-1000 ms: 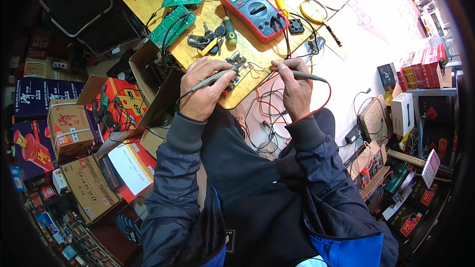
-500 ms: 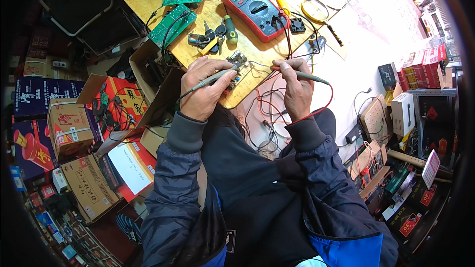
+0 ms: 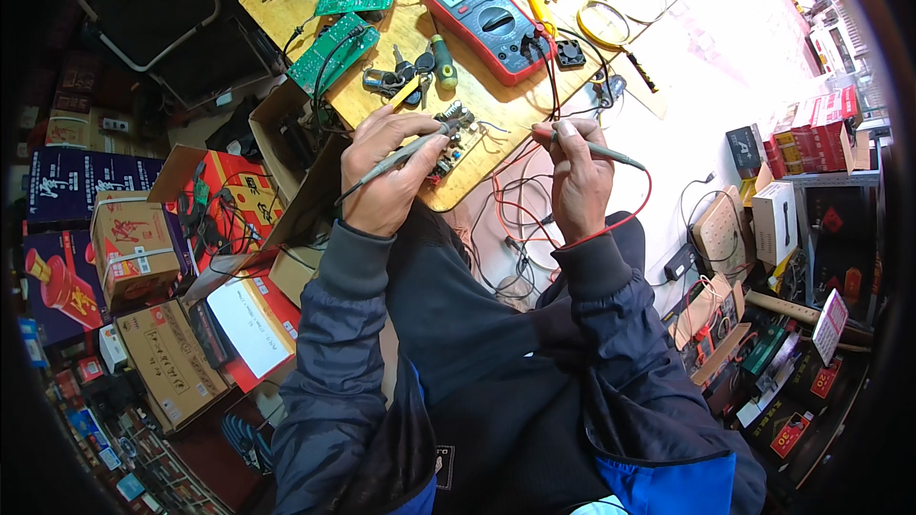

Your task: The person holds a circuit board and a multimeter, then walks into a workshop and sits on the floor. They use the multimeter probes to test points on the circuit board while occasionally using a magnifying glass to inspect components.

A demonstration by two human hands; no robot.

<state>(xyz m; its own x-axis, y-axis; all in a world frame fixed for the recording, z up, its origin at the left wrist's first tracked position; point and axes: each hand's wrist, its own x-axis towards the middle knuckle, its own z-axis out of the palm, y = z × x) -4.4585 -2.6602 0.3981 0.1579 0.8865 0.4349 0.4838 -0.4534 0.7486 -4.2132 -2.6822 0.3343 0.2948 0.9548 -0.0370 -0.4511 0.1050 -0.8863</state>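
My left hand (image 3: 384,175) is closed around a grey test probe (image 3: 393,159), whose front end reaches a small circuit board (image 3: 466,145) crowded with components. Fingers of that hand rest by the board's left side; whether they also grip it, I cannot tell. Out to the right, my right hand (image 3: 582,183) pinches a second test probe (image 3: 611,154), grey with a red front part and a red lead. Its front end points left, apart from the board. Beyond both hands lies a red and grey multimeter (image 3: 489,27), with leads plugged into its near right corner.
Keys (image 3: 408,72), a green-handled screwdriver (image 3: 444,62) and two green circuit boards (image 3: 334,52) lie on the wooden table (image 3: 477,186). A small black fan (image 3: 570,53) sits beside the multimeter. Tangled cables (image 3: 520,257) hang below the table edge. Cartons (image 3: 143,248) stand at left.
My right hand has shifted slightly right with its probe, drawing the front end farther from the circuit board. My left hand has moved a little left and down, still holding its probe.
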